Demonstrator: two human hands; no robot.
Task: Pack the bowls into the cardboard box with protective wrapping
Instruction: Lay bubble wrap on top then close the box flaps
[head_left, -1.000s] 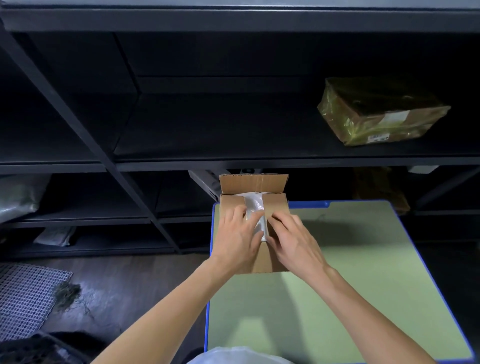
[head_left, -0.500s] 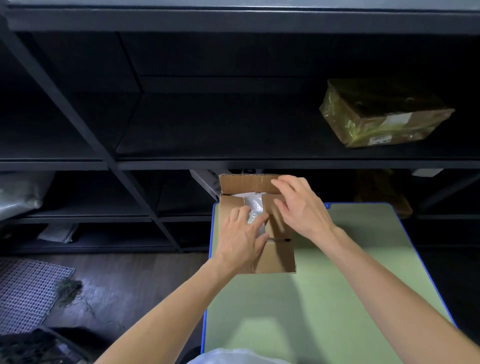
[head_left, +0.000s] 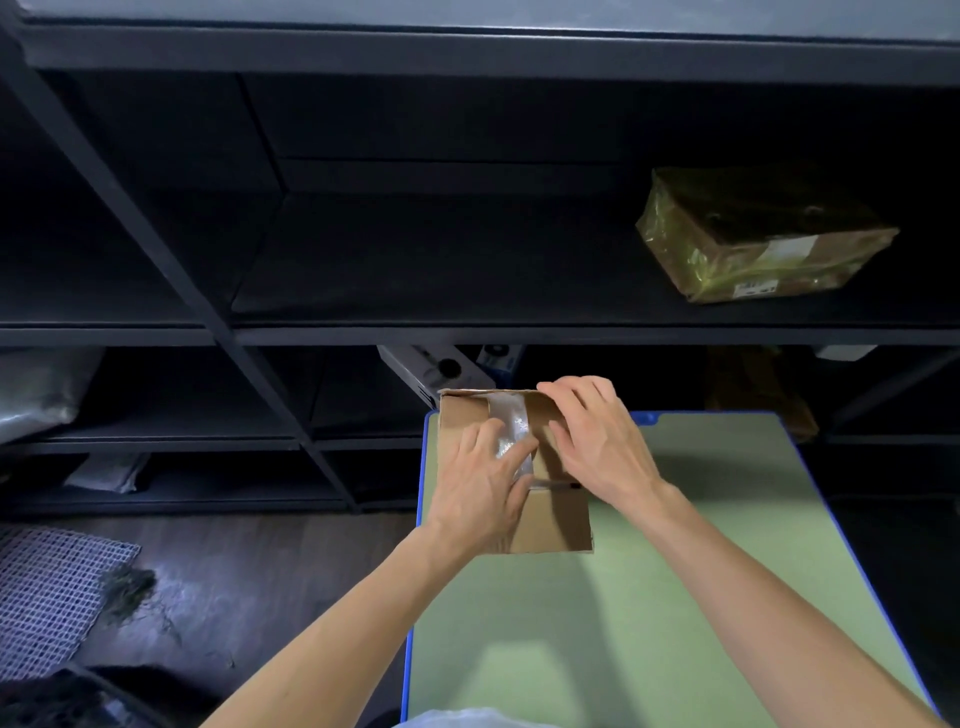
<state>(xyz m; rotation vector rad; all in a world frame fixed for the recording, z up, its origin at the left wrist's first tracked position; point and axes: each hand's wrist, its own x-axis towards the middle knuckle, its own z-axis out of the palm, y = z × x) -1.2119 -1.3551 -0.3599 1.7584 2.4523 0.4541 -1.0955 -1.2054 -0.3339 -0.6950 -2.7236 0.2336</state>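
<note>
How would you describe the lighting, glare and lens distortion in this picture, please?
Head view: the green table is brightly lit while the dark shelving is nearly black; head view: the wrapping in the cardboard box and the film-wrapped parcel show glints; head view: the wide lens slants the shelving's uprights.

Cardboard box (head_left: 550, 525) sits on table (head_left: 675, 597) at its far-left corner, w/ wrapping (head_left: 511, 431) inside, showing btwn the flaps. Left hand (head_left: 483, 488) rests on box's 9 o'clock side, right hand (head_left: 602, 441) on its 3 o'clock side. Shelf unit (head_left: 467, 332) stands behind table at 12; parcel (head_left: 753, 239) on a shelf approx 1 o'clock from box, mesh mat (head_left: 47, 597) on floor at 8.
</note>
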